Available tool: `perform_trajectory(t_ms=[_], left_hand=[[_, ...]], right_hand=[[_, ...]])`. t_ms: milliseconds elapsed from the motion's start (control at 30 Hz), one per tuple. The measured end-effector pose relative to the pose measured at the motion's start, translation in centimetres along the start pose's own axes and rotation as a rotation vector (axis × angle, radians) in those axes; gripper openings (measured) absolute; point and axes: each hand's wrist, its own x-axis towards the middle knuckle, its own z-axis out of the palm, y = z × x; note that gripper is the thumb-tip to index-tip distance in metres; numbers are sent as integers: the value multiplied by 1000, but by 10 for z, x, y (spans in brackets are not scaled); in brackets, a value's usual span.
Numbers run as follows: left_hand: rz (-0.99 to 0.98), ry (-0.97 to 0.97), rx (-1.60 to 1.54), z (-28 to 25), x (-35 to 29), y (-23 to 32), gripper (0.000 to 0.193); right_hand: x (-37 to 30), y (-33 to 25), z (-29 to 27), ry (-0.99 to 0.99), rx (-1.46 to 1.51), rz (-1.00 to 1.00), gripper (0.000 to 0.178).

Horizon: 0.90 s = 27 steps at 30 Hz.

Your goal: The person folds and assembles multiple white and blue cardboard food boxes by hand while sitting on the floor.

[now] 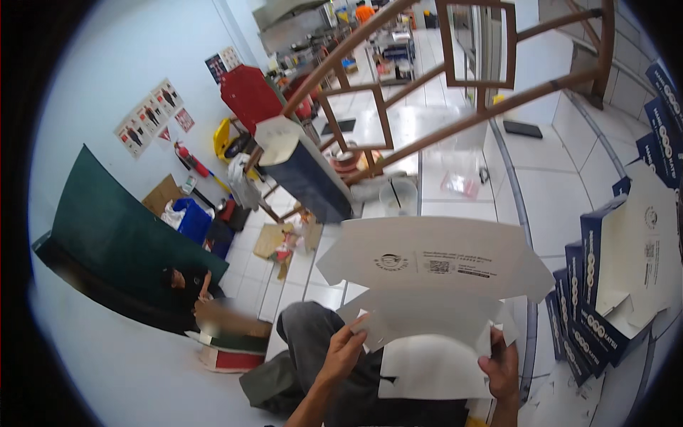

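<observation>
A white cardboard food box (434, 313), partly folded, stands over my lap. Its wide lid panel (491, 249), printed with a small logo and a square code, spreads out away from me. My left hand (345, 350) pinches the folded left corner of the box between thumb and fingers. At the opposite corner, my right hand (502, 364) grips the folded right flap, its fingers partly hidden behind the card. Below, the front panel (430, 370) lies flat toward me.
Folded navy-and-white boxes (626, 285) are stacked on the tiled step at right. Ahead runs a wooden railing (427, 82), with a tall navy-and-white carton (302, 171) and a clear plastic tub (398, 193) nearby. A person (191, 288) sits at left beside a green panel (121, 228).
</observation>
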Motion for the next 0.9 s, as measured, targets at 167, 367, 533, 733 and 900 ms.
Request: perform_trajectory(t_ms=[167,367,533,733,900], left_hand=[[-48,-210,-309,-3,-3,27,52],[-254,-12,-169,12,-13,24,66],[-352,-204,157,13,-19,36,48],[-272,-110,235,16,-17,36,37],[-289,-251,40,15,5,38,48]], right_hand=[[19,6,10,-52,115,121,21],[33,-6,19,1,93,190,33],[33,10,0,-107,-99,332,27],[41,10,13,18,-59,340,17],[64,-7,7,-169,-184,307,44]])
